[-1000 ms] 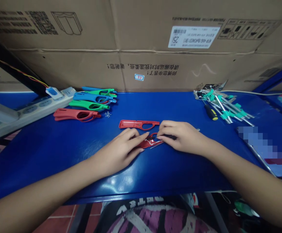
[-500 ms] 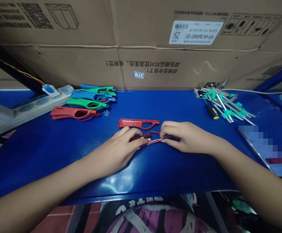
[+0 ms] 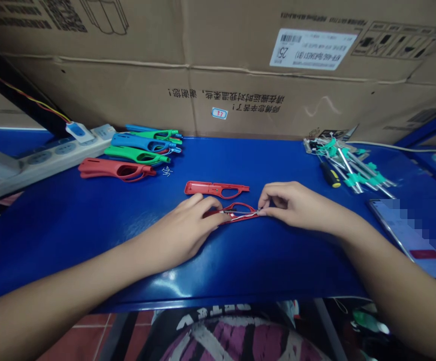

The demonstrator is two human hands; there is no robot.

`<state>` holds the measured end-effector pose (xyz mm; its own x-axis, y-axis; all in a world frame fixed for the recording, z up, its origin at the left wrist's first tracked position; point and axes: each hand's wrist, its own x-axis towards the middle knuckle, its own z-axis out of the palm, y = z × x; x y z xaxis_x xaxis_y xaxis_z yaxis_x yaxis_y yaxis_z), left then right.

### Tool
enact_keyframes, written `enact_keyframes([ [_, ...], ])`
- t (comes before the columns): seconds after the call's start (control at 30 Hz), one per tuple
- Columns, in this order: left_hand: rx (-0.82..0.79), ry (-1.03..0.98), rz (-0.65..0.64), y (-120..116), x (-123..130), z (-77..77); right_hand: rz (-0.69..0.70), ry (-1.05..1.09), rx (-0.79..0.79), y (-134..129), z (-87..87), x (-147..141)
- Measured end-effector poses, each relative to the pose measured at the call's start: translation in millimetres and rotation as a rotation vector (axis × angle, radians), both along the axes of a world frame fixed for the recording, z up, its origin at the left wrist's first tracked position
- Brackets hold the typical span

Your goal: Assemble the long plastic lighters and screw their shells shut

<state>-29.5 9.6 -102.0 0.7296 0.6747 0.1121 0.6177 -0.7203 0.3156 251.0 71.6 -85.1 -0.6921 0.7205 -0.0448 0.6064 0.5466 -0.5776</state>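
Note:
My left hand point(image 3: 193, 225) is closed on the handle end of a red shell half point(image 3: 243, 218), which lies open side up on the blue table. A thin white wire and a thin dark strand run inside this shell. At the shell's narrow right end my right hand point(image 3: 289, 204) pinches something small, partly hidden by the fingertips. Just beyond my hands lies a second red shell half point(image 3: 207, 189) with a looped opening, untouched.
Red, green and blue shells point(image 3: 115, 169) lie at the left beside small screws point(image 3: 167, 171) and a power strip point(image 3: 65, 149). At the right are metal rods point(image 3: 349, 168), a screwdriver point(image 3: 331, 175) and a phone point(image 3: 409, 238). A cardboard box point(image 3: 236, 82) stands behind.
My right hand has shifted slightly right and its fingers now pinch at the shell's tip, showing more of it. The dark strand now lies along the shell. My left hand stays about in place.

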Motion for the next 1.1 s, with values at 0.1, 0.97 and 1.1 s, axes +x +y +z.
enact_keyframes([
  [0.1, -0.010, -0.025, -0.002, 1, 0, -1.2, -0.113, 0.001, -0.124, 2, -2.8, -2],
  [0.97, 0.027, -0.009, 0.020, 0, 1, -1.6, 0.083, 0.126, 0.035, -11, -9.1, -11],
  [1.1, 0.021, -0.013, 0.049, -2, 3, -1.9, 0.063, 0.074, 0.073, -18, -11.9, -18],
])
